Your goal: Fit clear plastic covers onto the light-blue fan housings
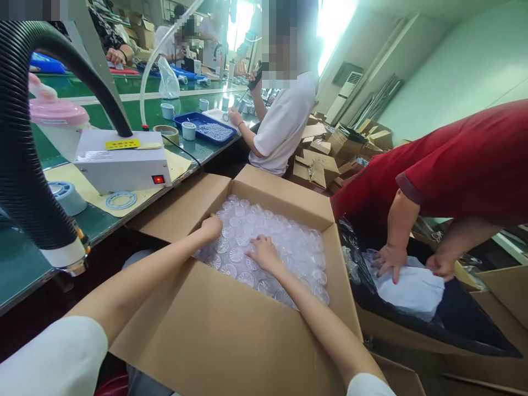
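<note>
In front of me a large cardboard box (231,324) stands with its flaps folded out. Clear round plastic pieces (237,254) with ribbed faces fill it in close rows, and a hazy, see-through layer seems to lie over part of them. My left hand (212,227) is curled at the box's left inner side, at the edge of the pieces; what its fingers grip is hidden. Near the middle of the box my right hand (266,253) rests on the pieces with its fingers spread, holding nothing I can see.
To the left, a green workbench (25,275) carries a grey-white machine (124,159) with a black hose (16,143), a pale blue ring (120,200) and a blue tray (210,129). At right, a co-worker in red presses a white bag (408,291) into a black-lined box (416,333).
</note>
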